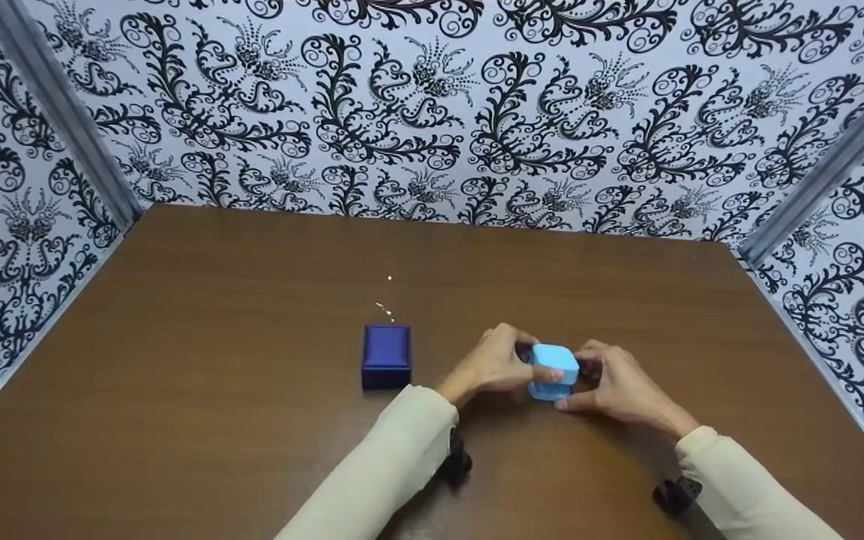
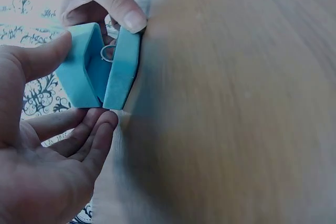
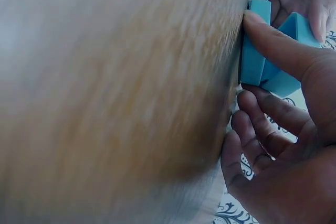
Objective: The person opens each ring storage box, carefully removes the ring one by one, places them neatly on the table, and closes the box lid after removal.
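Observation:
A light blue ring box [image 1: 553, 357] stands on the table, right of the middle in the head view, with its lid partly raised. A thin silver-coloured ring [image 2: 102, 51] shows in the gap between lid and base in the left wrist view. My left hand [image 1: 498, 361] grips the lid, thumb across its front and fingers at the hinge side. From the right, my right hand [image 1: 623, 388] holds the base, with the thumb pressed on its front lower edge and the fingers around the far side.
To the left on the brown table [image 1: 214, 352] sits a closed dark blue box [image 1: 387, 349]. Behind it lie a small shiny gold-coloured piece [image 1: 384, 308] and a tiny bright speck [image 1: 390, 278]. A patterned wall [image 1: 432, 112] borders the table's back, with side walls left and right.

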Available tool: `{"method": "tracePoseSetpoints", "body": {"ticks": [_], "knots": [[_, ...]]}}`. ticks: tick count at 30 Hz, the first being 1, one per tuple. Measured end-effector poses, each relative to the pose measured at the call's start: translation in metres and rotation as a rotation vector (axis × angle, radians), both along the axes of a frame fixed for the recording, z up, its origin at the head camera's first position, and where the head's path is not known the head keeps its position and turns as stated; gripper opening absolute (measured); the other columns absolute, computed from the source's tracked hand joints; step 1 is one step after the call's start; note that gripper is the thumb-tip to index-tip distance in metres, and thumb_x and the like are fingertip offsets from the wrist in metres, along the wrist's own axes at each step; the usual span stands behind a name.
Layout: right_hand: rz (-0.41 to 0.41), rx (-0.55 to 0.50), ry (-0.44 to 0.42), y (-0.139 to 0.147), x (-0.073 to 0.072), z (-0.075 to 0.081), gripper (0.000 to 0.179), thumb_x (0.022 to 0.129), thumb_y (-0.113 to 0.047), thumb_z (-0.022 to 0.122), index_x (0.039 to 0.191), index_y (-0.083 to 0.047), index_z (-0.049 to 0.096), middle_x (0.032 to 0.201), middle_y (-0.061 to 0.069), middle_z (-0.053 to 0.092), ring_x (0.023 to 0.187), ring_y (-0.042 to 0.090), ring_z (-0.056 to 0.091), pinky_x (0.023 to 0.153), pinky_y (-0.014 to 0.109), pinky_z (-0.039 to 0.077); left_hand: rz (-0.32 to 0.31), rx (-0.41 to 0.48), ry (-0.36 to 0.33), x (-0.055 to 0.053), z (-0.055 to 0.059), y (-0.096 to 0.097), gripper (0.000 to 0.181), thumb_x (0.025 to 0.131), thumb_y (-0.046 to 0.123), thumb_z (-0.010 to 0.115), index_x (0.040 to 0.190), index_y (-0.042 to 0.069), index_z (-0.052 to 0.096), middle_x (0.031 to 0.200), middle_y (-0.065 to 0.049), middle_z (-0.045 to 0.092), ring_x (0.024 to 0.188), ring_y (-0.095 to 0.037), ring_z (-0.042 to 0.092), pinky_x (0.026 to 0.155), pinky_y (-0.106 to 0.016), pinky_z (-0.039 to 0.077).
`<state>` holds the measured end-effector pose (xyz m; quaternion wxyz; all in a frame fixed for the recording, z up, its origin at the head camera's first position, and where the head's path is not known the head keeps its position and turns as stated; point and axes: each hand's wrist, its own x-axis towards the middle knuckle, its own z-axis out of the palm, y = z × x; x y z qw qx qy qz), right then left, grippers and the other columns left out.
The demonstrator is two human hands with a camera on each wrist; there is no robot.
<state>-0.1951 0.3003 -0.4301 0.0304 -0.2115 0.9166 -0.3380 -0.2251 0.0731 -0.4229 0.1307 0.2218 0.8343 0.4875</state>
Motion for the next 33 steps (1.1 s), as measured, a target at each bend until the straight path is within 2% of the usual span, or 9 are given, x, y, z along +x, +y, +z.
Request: {"method": "tracePoseSetpoints", "body": {"ticks": [5, 12, 16, 21, 27, 33], "knots": [[-0.011, 0.002, -0.007, -0.001, 0.001, 0.0, 0.044, 0.072, -0.033, 0.093, 0.105, -0.009, 0.075, 0.095, -0.001, 0.06, 0.086, 0.02, 0.055, 0.076, 0.028, 0.048, 0.046, 0.065, -0.108, -0.001, 0.002, 0.0, 0.048, 0.082, 0.039, 0.085, 0.111, 0.002, 0.076, 0.089, 0.001, 0.071, 0.078, -0.012, 0.061, 0.07, -0.025, 0.05], [-0.01, -0.006, 0.005, -0.001, 0.0, 0.001, 0.04, 0.072, -0.033, 0.094, 0.1, -0.012, 0.074, 0.096, 0.0, 0.062, 0.089, 0.019, 0.055, 0.079, 0.028, 0.046, 0.121, 0.094, -0.241, -0.003, 0.008, 0.004, 0.044, 0.084, 0.04, 0.082, 0.106, 0.003, 0.077, 0.094, 0.0, 0.067, 0.085, -0.017, 0.056, 0.073, -0.029, 0.046], [-0.015, -0.012, 0.015, -0.001, 0.0, 0.001, 0.039, 0.071, -0.032, 0.095, 0.095, -0.011, 0.072, 0.091, 0.003, 0.06, 0.083, 0.02, 0.052, 0.072, 0.027, 0.044, 0.161, 0.117, -0.297, -0.003, 0.01, 0.007, 0.045, 0.088, 0.042, 0.078, 0.102, 0.0, 0.077, 0.082, 0.0, 0.058, 0.076, -0.017, 0.052, 0.066, -0.03, 0.041], [-0.02, -0.032, -0.014, -0.001, 0.001, 0.001, 0.042, 0.071, -0.029, 0.094, 0.098, -0.007, 0.072, 0.094, 0.003, 0.061, 0.085, 0.02, 0.056, 0.075, 0.027, 0.049, 0.198, 0.111, -0.316, -0.002, 0.012, 0.009, 0.057, 0.092, 0.049, 0.071, 0.109, -0.005, 0.071, 0.082, -0.005, 0.052, 0.075, -0.021, 0.053, 0.067, -0.032, 0.042], [-0.026, -0.032, -0.024, -0.002, 0.001, 0.001, 0.045, 0.071, -0.03, 0.094, 0.102, -0.005, 0.073, 0.096, 0.005, 0.063, 0.087, 0.021, 0.058, 0.078, 0.03, 0.051, 0.256, 0.12, -0.33, 0.001, 0.013, 0.01, 0.065, 0.09, 0.056, 0.071, 0.113, -0.005, 0.068, 0.09, -0.009, 0.058, 0.084, -0.025, 0.058, 0.073, -0.036, 0.046], [-0.034, -0.039, -0.026, -0.002, 0.002, 0.001, 0.044, 0.071, -0.028, 0.095, 0.1, -0.003, 0.073, 0.095, 0.006, 0.062, 0.087, 0.021, 0.057, 0.078, 0.031, 0.05, 0.276, 0.117, -0.269, 0.002, 0.014, 0.005, 0.062, 0.088, 0.056, 0.073, 0.107, -0.002, 0.073, 0.094, -0.007, 0.067, 0.086, -0.023, 0.062, 0.076, -0.037, 0.051]]}}
